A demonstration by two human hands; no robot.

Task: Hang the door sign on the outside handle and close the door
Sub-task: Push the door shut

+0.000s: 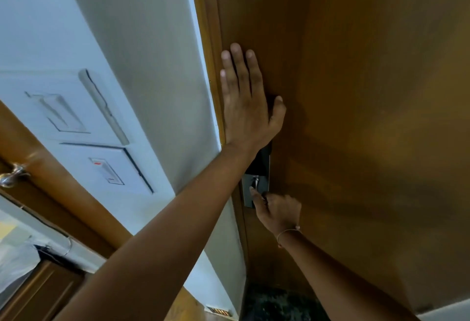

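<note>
1. Brown wood fills the right half of the frame: this is the door (356,92), seen from close and from below.
2. The left hand (245,107) lies flat on the door near its left edge, in the middle of the frame. Its fingers (237,66) are spread open and straight, and they grip nothing; the thumb points to the right.
3. Under this palm and wrist there is a dark lock plate (262,165) fixed on the door. The hand covers the upper part of it.
4. The right hand (278,215) is lower, at the bottom end of the lock plate. Its fingers are curled closed around a small dark part there, and the thumb touches a small metal piece (255,181) on the plate. What exactly the fingers hold, I cannot tell.
5. A thin string bracelet (288,231) goes around the right wrist.
6. The door sign is not visible in the frame, so its place cannot be told.
7. The door edge meets the wooden frame (207,66), which runs from the top centre down to the lower centre.
8. Left of the frame is a white wall (142,41) with switch plates (106,165) in the left part of the picture.
9. At the far left edge a metal handle (11,175) of another wooden door shows.
</note>
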